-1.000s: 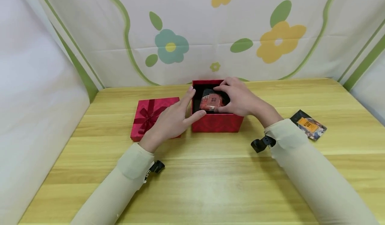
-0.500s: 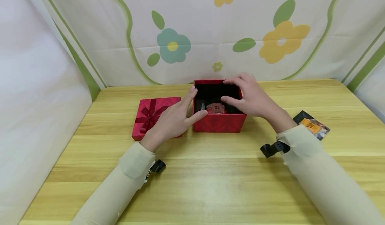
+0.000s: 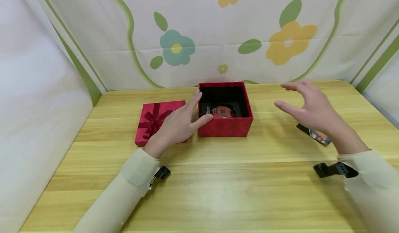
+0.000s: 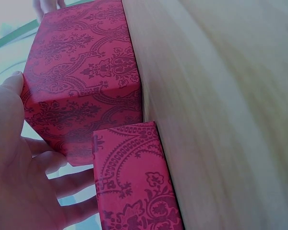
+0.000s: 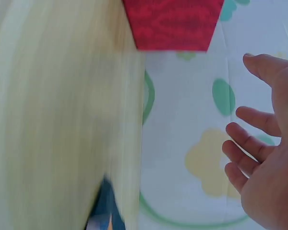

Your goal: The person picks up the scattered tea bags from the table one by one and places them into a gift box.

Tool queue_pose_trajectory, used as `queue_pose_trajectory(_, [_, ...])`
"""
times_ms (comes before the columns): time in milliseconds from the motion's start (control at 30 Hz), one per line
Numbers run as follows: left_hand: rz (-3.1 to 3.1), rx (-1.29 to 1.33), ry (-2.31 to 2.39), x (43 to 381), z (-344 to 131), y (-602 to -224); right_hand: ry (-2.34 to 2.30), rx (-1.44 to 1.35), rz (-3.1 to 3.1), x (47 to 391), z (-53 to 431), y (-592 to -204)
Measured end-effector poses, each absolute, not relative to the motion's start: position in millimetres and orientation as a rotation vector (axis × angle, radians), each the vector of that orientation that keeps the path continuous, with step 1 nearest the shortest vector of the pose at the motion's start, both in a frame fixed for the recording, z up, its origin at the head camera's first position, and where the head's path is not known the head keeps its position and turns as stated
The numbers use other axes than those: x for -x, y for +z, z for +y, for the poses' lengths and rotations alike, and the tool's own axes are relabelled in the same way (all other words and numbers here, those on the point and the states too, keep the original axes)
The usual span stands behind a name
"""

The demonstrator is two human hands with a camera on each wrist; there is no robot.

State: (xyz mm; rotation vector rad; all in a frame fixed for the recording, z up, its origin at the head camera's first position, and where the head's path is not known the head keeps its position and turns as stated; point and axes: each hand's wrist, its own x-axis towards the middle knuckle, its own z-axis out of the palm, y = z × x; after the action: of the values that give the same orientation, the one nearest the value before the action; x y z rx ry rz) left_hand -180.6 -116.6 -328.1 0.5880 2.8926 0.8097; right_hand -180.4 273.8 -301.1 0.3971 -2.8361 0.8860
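Observation:
A patterned red gift box (image 3: 225,127), its top uncovered, stands at the back of the table. Inside, a dark packet with a reddish label (image 3: 223,111) lies low, partly hidden by the front wall. My left hand (image 3: 174,127) rests at the box's left side, fingers extended, thumb by the front rim. Beneath that hand, the red lid with a ribbon bow (image 3: 152,122) is partly covered. Well to the right of the box, my right hand (image 3: 315,106) hovers with spread fingers and holds nothing. Below it, a dark packet with a colourful print (image 3: 318,136) lies partly hidden.
A wooden table (image 3: 212,191) spans the view. Behind it hangs a white cloth (image 3: 218,35) printed with flowers, with another white cloth wall (image 3: 46,105) at the left.
My right hand has let go of the reddish-label packet, which now sits lower in the box, and has moved right, above the other packet. My left hand stays by the box.

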Motion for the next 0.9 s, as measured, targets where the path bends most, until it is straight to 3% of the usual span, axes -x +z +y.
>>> queue_pose_trajectory(333, [2.894, -0.576, 0.810, 180, -117, -328, 0.761, -0.267, -2.926, 160, 328, -310])
queue_pose_trajectory(900, [2.896, -0.583, 0.811, 180, -116, -328, 0.630, -0.184, -3.129, 152, 376, -342])
